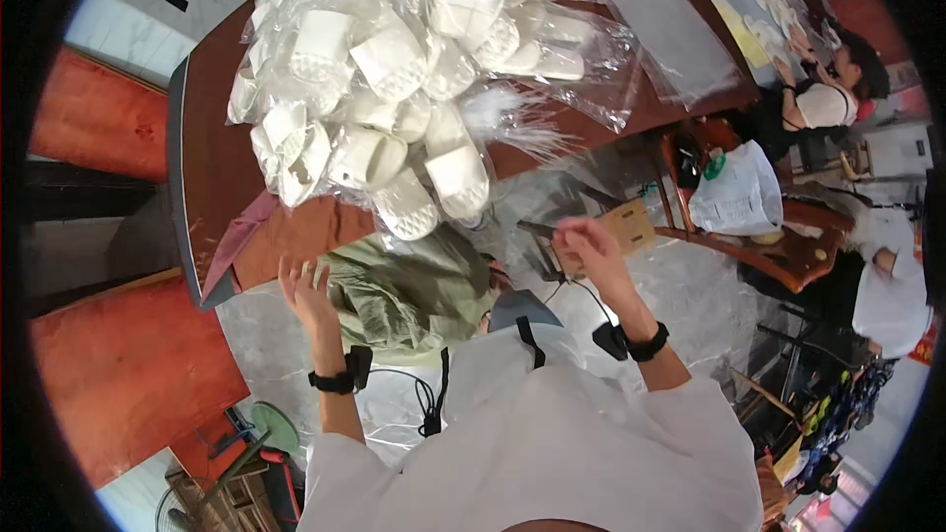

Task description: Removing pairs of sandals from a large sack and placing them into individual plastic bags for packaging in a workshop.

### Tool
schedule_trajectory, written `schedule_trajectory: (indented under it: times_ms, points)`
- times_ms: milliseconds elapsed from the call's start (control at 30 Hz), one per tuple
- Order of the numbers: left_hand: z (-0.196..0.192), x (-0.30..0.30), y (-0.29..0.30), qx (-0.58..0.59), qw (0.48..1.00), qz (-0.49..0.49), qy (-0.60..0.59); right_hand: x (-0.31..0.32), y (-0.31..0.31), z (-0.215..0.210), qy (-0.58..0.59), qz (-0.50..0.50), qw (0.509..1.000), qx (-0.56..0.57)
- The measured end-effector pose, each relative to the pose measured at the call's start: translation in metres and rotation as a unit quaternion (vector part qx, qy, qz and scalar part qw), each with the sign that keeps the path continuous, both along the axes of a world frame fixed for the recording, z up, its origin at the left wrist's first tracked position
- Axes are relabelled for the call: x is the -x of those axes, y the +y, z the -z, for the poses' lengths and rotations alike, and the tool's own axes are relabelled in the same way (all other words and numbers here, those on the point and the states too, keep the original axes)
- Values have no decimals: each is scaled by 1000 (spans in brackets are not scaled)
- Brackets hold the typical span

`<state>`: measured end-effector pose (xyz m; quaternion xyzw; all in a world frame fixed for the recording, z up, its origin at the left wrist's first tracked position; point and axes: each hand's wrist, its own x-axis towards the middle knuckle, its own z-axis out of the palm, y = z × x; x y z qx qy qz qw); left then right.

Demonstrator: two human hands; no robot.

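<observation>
White slippers [389,59] in clear plastic bags lie in a large pile on the brown table [212,138]. My left hand [307,291] is raised by the table's near edge, fingers apart, holding nothing. It is nearest to a dark red cloth [241,236] at that edge. My right hand [589,248] hangs in the air to the right of the green cloth, its fingers loosely curled inward with nothing visible in them. Below the pile, a bundle of thin white strands [517,123] sticks out over the table edge. Neither hand touches the slippers.
Flat clear bags [675,39] are stacked at the table's right. A green cloth [399,286] hangs before me. A wooden chair [788,261] bears a white bag [739,192]. Other people [828,103] are at the right. Orange-red boards [138,374] stand at left.
</observation>
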<state>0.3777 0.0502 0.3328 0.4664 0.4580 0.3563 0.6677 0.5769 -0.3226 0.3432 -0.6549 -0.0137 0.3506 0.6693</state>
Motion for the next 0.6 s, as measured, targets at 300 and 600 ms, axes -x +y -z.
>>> schedule_trajectory:
  times_ms: [300, 600]
  points:
    - [39, 90, -78, 112, 993, -12, 40, 146, -191, 122, 203, 54, 953, 218]
    - [41, 60, -114, 98, 993, -29, 55, 108, -247, 121, 223, 74, 948, 217]
